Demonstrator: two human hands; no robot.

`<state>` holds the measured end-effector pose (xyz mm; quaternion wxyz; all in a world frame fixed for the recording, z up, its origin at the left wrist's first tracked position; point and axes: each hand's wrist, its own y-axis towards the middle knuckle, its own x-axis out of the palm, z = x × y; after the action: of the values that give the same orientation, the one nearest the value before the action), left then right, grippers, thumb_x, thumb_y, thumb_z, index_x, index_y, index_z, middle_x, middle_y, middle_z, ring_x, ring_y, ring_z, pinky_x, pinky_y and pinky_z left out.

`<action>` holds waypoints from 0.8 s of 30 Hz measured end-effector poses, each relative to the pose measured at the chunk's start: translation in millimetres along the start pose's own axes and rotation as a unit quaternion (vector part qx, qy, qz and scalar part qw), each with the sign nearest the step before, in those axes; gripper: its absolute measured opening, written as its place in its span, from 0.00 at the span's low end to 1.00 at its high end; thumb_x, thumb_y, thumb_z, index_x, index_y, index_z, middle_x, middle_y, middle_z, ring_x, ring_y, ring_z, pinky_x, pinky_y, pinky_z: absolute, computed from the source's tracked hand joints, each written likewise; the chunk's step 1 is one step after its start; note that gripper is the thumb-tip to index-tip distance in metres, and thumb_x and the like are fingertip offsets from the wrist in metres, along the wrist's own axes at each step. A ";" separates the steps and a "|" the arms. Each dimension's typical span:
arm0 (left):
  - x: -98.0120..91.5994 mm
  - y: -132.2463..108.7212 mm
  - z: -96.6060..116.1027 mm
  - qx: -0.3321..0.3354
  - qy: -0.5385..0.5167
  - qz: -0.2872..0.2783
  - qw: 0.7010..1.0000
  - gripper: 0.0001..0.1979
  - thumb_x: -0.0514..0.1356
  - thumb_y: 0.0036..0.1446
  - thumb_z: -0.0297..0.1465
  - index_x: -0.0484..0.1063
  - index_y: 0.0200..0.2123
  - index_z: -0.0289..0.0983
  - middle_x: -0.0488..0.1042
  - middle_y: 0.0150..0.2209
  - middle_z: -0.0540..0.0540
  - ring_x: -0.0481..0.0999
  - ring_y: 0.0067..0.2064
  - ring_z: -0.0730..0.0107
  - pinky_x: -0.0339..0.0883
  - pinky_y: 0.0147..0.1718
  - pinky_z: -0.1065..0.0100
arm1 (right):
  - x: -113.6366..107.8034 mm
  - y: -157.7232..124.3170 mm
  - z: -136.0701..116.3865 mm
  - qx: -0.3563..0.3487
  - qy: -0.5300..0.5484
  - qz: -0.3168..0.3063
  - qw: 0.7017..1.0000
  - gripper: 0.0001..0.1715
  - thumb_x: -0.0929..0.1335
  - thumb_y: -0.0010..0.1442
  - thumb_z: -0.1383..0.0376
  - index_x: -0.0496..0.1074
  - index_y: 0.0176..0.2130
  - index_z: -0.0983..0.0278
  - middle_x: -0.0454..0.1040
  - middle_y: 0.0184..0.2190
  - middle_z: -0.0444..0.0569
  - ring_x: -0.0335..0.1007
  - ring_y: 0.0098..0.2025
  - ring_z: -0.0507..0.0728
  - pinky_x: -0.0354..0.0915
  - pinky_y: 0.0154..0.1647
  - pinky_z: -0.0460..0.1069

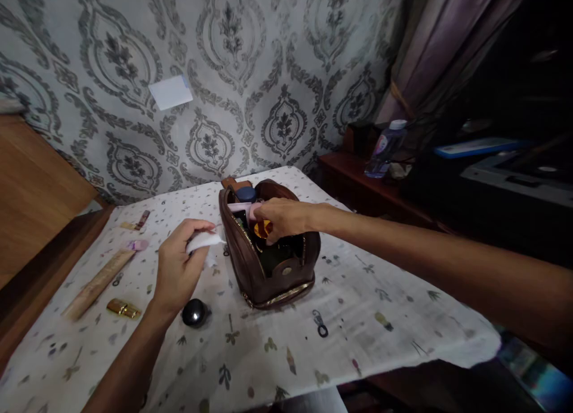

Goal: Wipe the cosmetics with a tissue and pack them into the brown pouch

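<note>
On printed cloth, our right hand is in the bag, amber thing at its fingertips, can't tell if clamped, left hand pinching tissue.

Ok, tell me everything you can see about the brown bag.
The brown bag looks like leather, with a gold-toned zip low on its near end, another edging its open mouth, and a small round stud between. It stands upright on the patterned cloth, an amber item inside. The right hand reaches in; whether it touches the bag is unclear.
</note>
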<state>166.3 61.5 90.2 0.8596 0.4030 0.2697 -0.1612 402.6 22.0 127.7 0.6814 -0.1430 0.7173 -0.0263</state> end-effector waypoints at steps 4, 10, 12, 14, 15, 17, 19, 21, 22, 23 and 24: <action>3.0 -4.5 -6.0 -0.003 -0.011 -0.008 1.000 0.13 0.55 0.53 0.24 0.75 0.40 0.38 0.78 0.39 0.49 0.77 0.40 0.68 0.70 0.43 0.68 | 1.9 -0.6 3.2 0.013 -0.023 0.012 1.000 0.27 0.76 0.51 0.56 0.76 0.47 0.67 0.76 0.46 0.55 0.73 0.45 0.62 0.59 0.35 0.48; 4.5 -7.5 -11.9 -0.008 -0.016 -0.023 1.000 0.12 0.55 0.55 0.25 0.75 0.40 0.38 0.78 0.39 0.49 0.76 0.41 0.68 0.69 0.42 0.69 | -2.5 -2.1 6.8 -0.021 -0.004 0.027 0.999 0.18 0.74 0.54 0.55 0.77 0.37 0.67 0.76 0.37 0.51 0.71 0.39 0.59 0.57 0.32 0.47; 3.8 -8.1 -13.4 -0.016 -0.017 -0.023 0.999 0.11 0.55 0.55 0.26 0.75 0.40 0.37 0.78 0.39 0.49 0.76 0.41 0.67 0.68 0.42 0.69 | -6.3 -3.2 7.8 -0.013 0.000 0.045 0.999 0.14 0.70 0.61 0.58 0.77 0.35 0.67 0.76 0.34 0.51 0.71 0.37 0.57 0.57 0.32 0.47; 3.4 -8.8 -14.5 -0.024 -0.018 -0.022 0.999 0.11 0.55 0.55 0.26 0.75 0.40 0.37 0.78 0.39 0.49 0.76 0.41 0.67 0.68 0.41 0.69 | -9.9 -4.6 8.1 0.006 0.008 0.068 0.998 0.12 0.65 0.64 0.64 0.77 0.36 0.67 0.77 0.34 0.52 0.72 0.37 0.57 0.58 0.33 0.48; 3.3 -9.2 -14.8 -0.028 -0.018 -0.021 0.999 0.11 0.55 0.55 0.27 0.75 0.40 0.37 0.78 0.39 0.48 0.76 0.41 0.67 0.68 0.40 0.69 | -11.2 -5.2 7.7 0.016 0.010 0.073 0.997 0.13 0.64 0.65 0.66 0.77 0.37 0.67 0.77 0.34 0.52 0.72 0.37 0.57 0.58 0.33 0.48; 3.5 -10.2 -15.1 -0.033 -0.016 -0.020 0.999 0.11 0.55 0.55 0.27 0.75 0.40 0.37 0.78 0.38 0.48 0.76 0.40 0.66 0.68 0.39 0.69 | -12.1 -6.3 5.9 0.025 0.009 0.060 0.998 0.13 0.62 0.65 0.70 0.77 0.38 0.68 0.78 0.35 0.54 0.74 0.38 0.57 0.59 0.33 0.48; 3.8 -11.4 -15.3 -0.036 -0.014 -0.022 0.999 0.11 0.55 0.55 0.28 0.75 0.39 0.37 0.78 0.38 0.48 0.76 0.40 0.66 0.68 0.38 0.69 | -10.7 -6.3 2.4 0.021 0.004 0.038 0.999 0.13 0.63 0.65 0.69 0.77 0.40 0.67 0.78 0.37 0.54 0.75 0.40 0.58 0.59 0.34 0.48; 3.7 -13.0 -15.8 -0.040 -0.015 -0.025 0.999 0.11 0.55 0.55 0.28 0.75 0.39 0.37 0.78 0.38 0.48 0.76 0.39 0.66 0.68 0.38 0.69 | -7.9 -5.1 -2.0 0.030 0.000 0.029 0.999 0.12 0.65 0.64 0.64 0.76 0.44 0.66 0.78 0.41 0.55 0.75 0.43 0.60 0.61 0.34 0.48; 3.5 -13.9 -16.2 -0.042 -0.016 -0.027 0.999 0.11 0.55 0.55 0.28 0.75 0.39 0.37 0.78 0.38 0.48 0.76 0.39 0.66 0.68 0.38 0.69 | -6.5 -4.2 -4.3 0.040 -0.003 0.030 0.999 0.15 0.67 0.64 0.60 0.75 0.46 0.66 0.78 0.43 0.56 0.75 0.44 0.62 0.61 0.35 0.49; 3.2 -14.9 -16.8 -0.044 -0.016 -0.028 0.999 0.10 0.55 0.56 0.29 0.75 0.39 0.37 0.78 0.38 0.48 0.76 0.39 0.66 0.68 0.38 0.69 | -5.2 -3.3 -6.4 0.051 -0.007 0.031 0.998 0.18 0.68 0.63 0.58 0.75 0.47 0.66 0.78 0.45 0.58 0.75 0.45 0.63 0.62 0.35 0.49; 2.8 -15.8 -17.4 -0.045 -0.017 -0.028 0.998 0.10 0.55 0.56 0.29 0.75 0.39 0.37 0.78 0.38 0.48 0.76 0.39 0.66 0.68 0.38 0.69 | -4.3 -2.5 -8.1 0.062 -0.009 0.032 0.998 0.20 0.68 0.62 0.56 0.74 0.48 0.66 0.78 0.46 0.58 0.76 0.46 0.64 0.63 0.35 0.50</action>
<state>154.9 65.0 69.8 0.8763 0.3534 0.2734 -0.1798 395.1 19.4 133.0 0.6959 -0.0779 0.7123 -0.0479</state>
